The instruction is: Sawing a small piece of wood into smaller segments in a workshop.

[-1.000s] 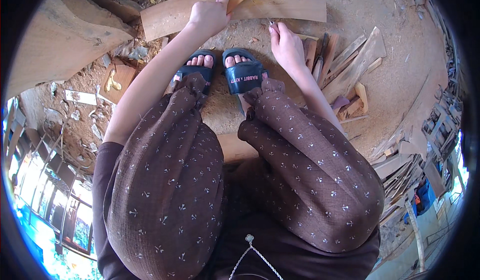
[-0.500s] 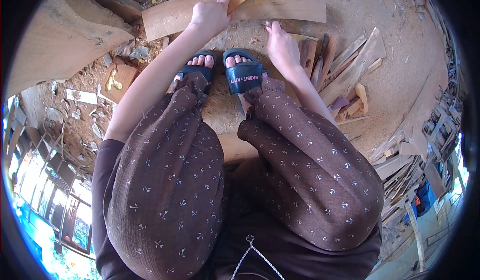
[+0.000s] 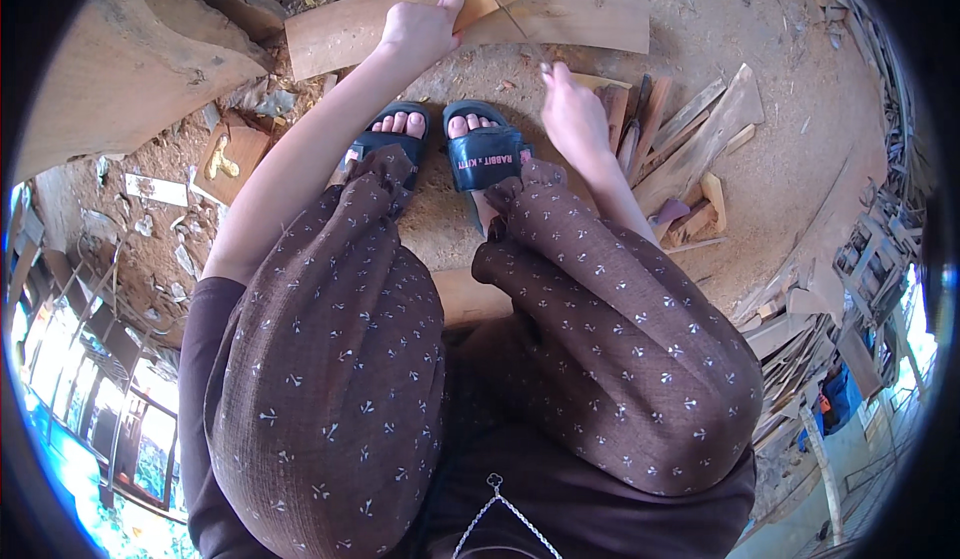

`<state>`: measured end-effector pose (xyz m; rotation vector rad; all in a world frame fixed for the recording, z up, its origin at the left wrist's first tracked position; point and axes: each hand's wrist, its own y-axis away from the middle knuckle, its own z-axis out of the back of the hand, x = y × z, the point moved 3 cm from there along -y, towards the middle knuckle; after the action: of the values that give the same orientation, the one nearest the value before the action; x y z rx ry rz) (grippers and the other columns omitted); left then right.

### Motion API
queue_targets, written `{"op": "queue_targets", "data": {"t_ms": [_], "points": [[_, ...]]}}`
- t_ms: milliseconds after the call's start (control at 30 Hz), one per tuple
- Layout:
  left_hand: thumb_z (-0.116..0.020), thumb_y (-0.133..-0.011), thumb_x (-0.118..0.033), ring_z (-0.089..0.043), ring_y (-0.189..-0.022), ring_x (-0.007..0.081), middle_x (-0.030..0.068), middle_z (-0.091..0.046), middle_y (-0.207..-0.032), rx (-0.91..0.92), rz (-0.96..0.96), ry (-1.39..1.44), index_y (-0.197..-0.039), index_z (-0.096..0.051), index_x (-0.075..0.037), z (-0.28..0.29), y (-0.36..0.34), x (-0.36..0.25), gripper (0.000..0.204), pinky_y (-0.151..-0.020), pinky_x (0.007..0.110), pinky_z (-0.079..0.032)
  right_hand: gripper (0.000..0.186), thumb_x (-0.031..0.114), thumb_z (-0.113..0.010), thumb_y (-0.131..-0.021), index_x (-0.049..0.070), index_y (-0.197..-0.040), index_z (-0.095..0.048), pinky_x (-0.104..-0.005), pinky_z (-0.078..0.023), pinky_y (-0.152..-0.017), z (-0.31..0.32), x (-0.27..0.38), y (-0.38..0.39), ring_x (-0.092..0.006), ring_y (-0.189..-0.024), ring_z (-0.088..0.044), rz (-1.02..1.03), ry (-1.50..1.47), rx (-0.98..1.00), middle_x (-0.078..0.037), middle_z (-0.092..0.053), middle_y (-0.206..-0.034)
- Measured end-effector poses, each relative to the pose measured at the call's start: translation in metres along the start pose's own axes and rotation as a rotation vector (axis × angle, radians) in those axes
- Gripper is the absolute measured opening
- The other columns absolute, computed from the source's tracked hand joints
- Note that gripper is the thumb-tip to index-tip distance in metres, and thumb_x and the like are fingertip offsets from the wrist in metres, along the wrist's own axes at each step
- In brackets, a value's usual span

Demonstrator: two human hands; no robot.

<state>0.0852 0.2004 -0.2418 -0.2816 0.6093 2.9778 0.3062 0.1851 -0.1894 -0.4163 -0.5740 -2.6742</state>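
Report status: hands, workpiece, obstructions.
Left hand gripping small wood block over long board. Right hand closed on thin tool. Tool crosses block's end in view; contact unclear. Wood offcuts beside right hand.

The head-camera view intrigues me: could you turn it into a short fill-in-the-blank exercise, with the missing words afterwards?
1. The left hand grips a small, yellowish-brown, rectangular block made of ____.
2. The right hand holds a thin, straight tool that extends toward the picture's ____ edge.
3. Loose brown wooden offcuts lie to the ____ of the dark slide sandals.
4. The loose brown trousers carry small sprig motifs coloured ____.

Missing words: wood; top; right; white.
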Motion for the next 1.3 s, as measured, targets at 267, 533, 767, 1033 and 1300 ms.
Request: {"op": "queue_targets", "data": {"t_ms": [267,533,767,1033,1300], "points": [[-0.057,-0.087,-0.049,-0.068,-0.063,0.0244,0.0074,-0.067,-0.071,-0.138,-0.037,-0.037,-0.106,-0.043,-0.008,-0.012,-0.002,-0.005,0.047,-0.050,0.037,-0.051,0.018,0.018,-0.044,-0.097,0.001,-0.098,-0.049,-0.0550,-0.046,-0.061,-0.013,0.003,0.007,-0.0460,-0.073,-0.061,0.034,-0.091,-0.046,-0.027,-0.062,-0.076],[-0.053,-0.088,-0.054,-0.064,-0.048,0.0219,0.0015,-0.064,-0.060,-0.158,-0.016,-0.134,-0.110,-0.042,-0.008,-0.024,-0.007,-0.005,0.053,-0.037,0.039,-0.045,0.021,0.023,-0.045,-0.096,0.004,-0.105,-0.049,-0.0573,-0.046,-0.066,-0.014,0.004,0.043,-0.0484,-0.078,-0.060,-0.233,-0.121,0.058,-0.027,-0.063,-0.083],[-0.053,-0.086,-0.056,-0.065,-0.068,0.0244,0.0064,-0.064,-0.074,-0.141,-0.029,-0.265,-0.106,-0.046,-0.009,-0.015,-0.002,-0.009,0.051,-0.053,0.042,-0.047,0.023,0.023,-0.045,-0.096,0.002,-0.103,-0.052,-0.0546,-0.046,-0.069,-0.017,0.010,0.034,-0.0468,-0.082,-0.061,-0.188,-0.165,-0.046,-0.026,-0.064,-0.087],[-0.059,-0.083,-0.050,-0.060,-0.078,0.0232,0.0077,-0.056,-0.083,-0.514,-0.100,-0.295,-0.102,-0.049,-0.008,-0.006,0.009,-0.011,0.047,-0.070,0.035,-0.042,0.026,0.025,-0.041,-0.098,0.002,-0.098,-0.054,-0.0551,-0.047,-0.066,-0.021,0.011,0.014,-0.0455,-0.076,-0.061,-0.178,-0.079,-0.044,-0.026,-0.064,-0.082],[-0.055,-0.088,-0.047,-0.063,-0.070,0.0244,0.0088,-0.062,-0.074,-0.293,0.003,-0.372,-0.095,-0.047,-0.005,-0.013,-0.001,-0.025,0.043,-0.066,0.035,-0.045,0.023,0.023,-0.043,-0.098,0.001,-0.095,-0.050,-0.0520,-0.049,-0.061,-0.029,0.001,0.024,-0.0423,-0.071,-0.063,-0.193,0.081,-0.056,-0.024,-0.063,-0.075]]}}
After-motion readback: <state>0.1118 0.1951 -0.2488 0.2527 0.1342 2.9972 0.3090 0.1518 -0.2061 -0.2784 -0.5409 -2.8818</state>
